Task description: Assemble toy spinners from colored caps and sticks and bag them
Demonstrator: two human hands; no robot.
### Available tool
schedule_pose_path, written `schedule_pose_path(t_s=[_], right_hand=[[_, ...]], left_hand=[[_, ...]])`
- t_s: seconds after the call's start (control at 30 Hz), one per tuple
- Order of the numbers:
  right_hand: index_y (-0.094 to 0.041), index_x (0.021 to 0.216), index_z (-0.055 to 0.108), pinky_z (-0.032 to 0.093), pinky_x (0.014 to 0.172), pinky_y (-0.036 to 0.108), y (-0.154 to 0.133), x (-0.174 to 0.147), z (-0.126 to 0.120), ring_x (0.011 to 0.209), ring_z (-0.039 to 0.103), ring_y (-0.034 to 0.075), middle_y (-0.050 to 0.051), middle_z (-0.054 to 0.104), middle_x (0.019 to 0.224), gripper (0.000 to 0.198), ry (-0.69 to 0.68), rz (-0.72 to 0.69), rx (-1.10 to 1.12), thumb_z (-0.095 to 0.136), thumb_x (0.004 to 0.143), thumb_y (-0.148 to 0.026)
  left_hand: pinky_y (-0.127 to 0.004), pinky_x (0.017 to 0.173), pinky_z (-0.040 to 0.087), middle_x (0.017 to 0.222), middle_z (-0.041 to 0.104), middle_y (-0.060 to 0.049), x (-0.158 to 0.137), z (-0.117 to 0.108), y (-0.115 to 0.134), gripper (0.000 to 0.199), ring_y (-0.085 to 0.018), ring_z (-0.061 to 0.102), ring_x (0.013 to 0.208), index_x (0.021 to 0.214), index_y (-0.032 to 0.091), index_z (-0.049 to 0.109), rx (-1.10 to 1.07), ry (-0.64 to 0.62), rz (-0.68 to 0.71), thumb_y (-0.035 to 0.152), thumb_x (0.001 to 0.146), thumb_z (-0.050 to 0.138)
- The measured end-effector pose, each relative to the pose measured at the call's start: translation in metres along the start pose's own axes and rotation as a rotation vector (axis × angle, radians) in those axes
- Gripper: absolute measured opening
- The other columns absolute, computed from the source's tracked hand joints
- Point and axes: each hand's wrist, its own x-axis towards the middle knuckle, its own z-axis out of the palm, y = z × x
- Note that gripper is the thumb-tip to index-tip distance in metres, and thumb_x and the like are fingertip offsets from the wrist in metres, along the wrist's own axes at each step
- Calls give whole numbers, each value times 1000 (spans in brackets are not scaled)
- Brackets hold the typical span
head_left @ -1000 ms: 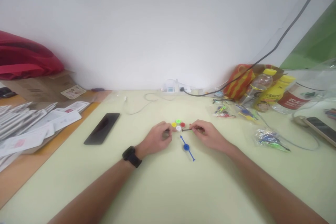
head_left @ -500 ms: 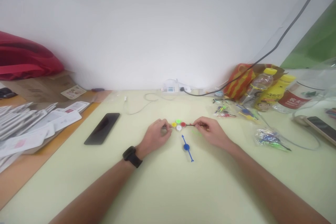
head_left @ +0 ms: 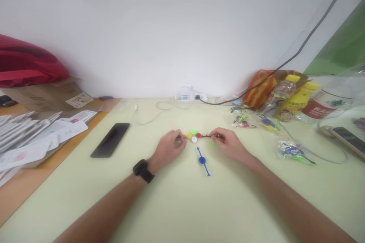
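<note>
Between my hands are small round plastic discs: a yellow one (head_left: 189, 136), a green one (head_left: 193, 132), a white one (head_left: 194, 139) and a red one (head_left: 199, 135). My left hand (head_left: 171, 146) is closed in a pinch beside the yellow disc; what its fingers hold, if anything, is hidden. My right hand (head_left: 229, 144) pinches a thin dark stick (head_left: 205, 136) that reaches left to the red disc. Something pale green lies under the right fingers. Closer to me, a blue arrow spinner (head_left: 202, 160) rests on the table (head_left: 182, 205).
A black phone (head_left: 110, 140) lies to the left, beyond it printed papers (head_left: 68, 133). At right are plastic bags of coloured parts (head_left: 293, 149), bottles (head_left: 299, 98), and another phone (head_left: 349, 140). A dark cable (head_left: 291, 57) runs to a power strip (head_left: 184, 94) by the wall.
Almost nothing differs. My right hand has shifted very slightly left; both hands keep their pinched pose, and the discs and blue spinner stay in place.
</note>
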Motion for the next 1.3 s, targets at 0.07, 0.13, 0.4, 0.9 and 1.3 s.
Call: schedule_pose_path(t_s=[0.07, 0.13, 0.4, 0.9, 1.3], right_hand=[[-20, 92, 75, 51, 72, 32, 0, 0, 0, 85, 68, 21, 5, 76, 95, 21, -3, 6, 8, 55, 85, -20], [-20, 93, 75, 51, 73, 31, 0, 0, 0, 86, 68, 21, 5, 76, 96, 21, -6, 4, 13, 55, 85, -19], [-20, 94, 74, 51, 74, 32, 1, 1, 0, 88, 69, 22, 5, 76, 97, 22, -11, -10, 7, 55, 86, -19], [-20, 94, 74, 50, 74, 32, 5, 3, 1, 85, 67, 21, 5, 75, 95, 20, -15, 8, 19, 55, 87, -19], [-18, 97, 72, 53, 80, 36, 7, 10, 2, 88, 68, 23, 7, 75, 94, 21, -69, 19, 83, 55, 90, -26]], left_hand=[[-37, 81, 51, 99, 73, -2, 0, 0, 0, 14, -23, 67, 92, 86, 24, 50, 12, 14, 5, 32, 92, 61], [-38, 83, 51, 105, 73, -3, 1, -1, 1, 18, -23, 66, 94, 89, 24, 50, -2, 20, 15, 34, 90, 64], [-41, 97, 52, 130, 66, -8, 20, -1, 7, 36, -26, 64, 117, 97, 25, 52, -210, -95, 12, 43, 81, 77], [-35, 76, 51, 108, 71, -6, 35, 6, -4, 45, -20, 65, 87, 98, 24, 52, -204, -148, 17, 51, 75, 80], [-37, 84, 53, 112, 71, -6, 33, 8, -1, 39, -22, 67, 97, 96, 23, 53, -271, -156, 8, 47, 78, 79]])
